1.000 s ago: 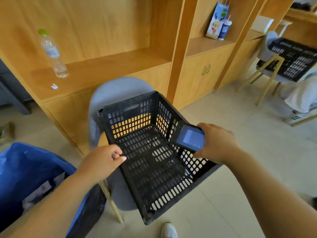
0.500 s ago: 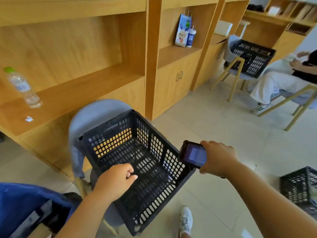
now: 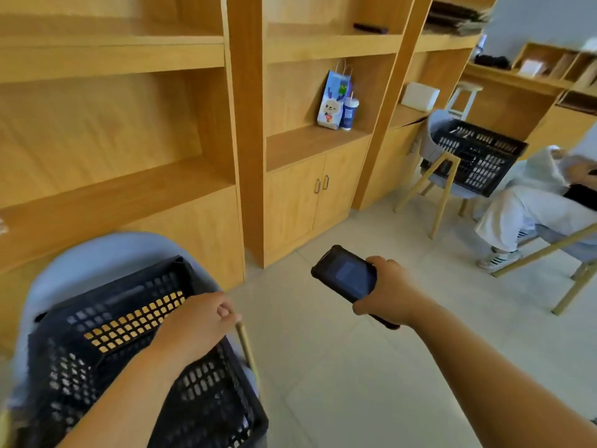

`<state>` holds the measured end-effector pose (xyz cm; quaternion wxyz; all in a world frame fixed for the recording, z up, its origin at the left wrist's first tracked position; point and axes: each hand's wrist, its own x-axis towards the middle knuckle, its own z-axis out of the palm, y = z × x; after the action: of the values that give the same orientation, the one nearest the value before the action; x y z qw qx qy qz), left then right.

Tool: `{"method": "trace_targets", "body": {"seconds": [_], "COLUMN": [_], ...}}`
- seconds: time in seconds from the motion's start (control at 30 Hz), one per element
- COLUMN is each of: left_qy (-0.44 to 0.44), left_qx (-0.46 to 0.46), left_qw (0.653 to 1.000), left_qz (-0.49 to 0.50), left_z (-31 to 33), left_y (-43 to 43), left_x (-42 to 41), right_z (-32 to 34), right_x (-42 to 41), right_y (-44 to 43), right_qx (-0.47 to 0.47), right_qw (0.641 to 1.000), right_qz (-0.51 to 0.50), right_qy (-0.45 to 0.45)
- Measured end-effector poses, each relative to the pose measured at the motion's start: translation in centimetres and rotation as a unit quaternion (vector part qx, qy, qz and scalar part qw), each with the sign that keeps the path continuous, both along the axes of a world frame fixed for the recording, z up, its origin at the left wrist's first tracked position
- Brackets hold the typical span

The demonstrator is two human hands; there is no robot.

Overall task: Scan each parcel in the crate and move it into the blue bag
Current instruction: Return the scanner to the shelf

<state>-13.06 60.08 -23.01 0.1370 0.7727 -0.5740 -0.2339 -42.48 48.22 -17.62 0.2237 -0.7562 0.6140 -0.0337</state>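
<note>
A black perforated crate [image 3: 97,357] sits on a grey chair [image 3: 97,253] at the lower left, and no parcel shows inside it. My left hand [image 3: 193,328] lies over the crate's right rim with its fingers curled round the edge. To the right, above the floor, my right hand [image 3: 384,292] grips a dark handheld scanner [image 3: 345,279] with its screen facing up. The blue bag is out of view.
Wooden shelves and cabinets [image 3: 300,202] line the wall ahead. At the right a second black crate [image 3: 478,156] rests on another chair, and a seated person [image 3: 529,208] in white trousers is beside it. Pale floor tiles [image 3: 339,367] lie between.
The view has swung right, so the blue bag and the bottle have left the frame. My left hand moved from over the crate's floor to its right rim. My right hand with the scanner moved away from the crate.
</note>
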Motion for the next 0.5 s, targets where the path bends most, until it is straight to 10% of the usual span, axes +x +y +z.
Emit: {"method": "trace_targets", "body": {"seconds": [0.2, 0.5], "left_qy": [0.039, 0.013], "left_qx": [-0.03, -0.084], "left_qw": [0.999, 0.996], "left_qz": [0.015, 0.029], "left_z": [1.6, 3.1], "left_y": [-8.3, -21.6], "left_x": [-5.5, -5.0], "right_z": [2.0, 5.0], "right_x": [-3.3, -1.1], "right_y": [-8.0, -20.7], "right_qx": [0.11, 0.111], "right_qw": [0.971, 0.969], "right_qz": [-0.07, -0.043], "right_qy": [-0.203, -0.218]}}
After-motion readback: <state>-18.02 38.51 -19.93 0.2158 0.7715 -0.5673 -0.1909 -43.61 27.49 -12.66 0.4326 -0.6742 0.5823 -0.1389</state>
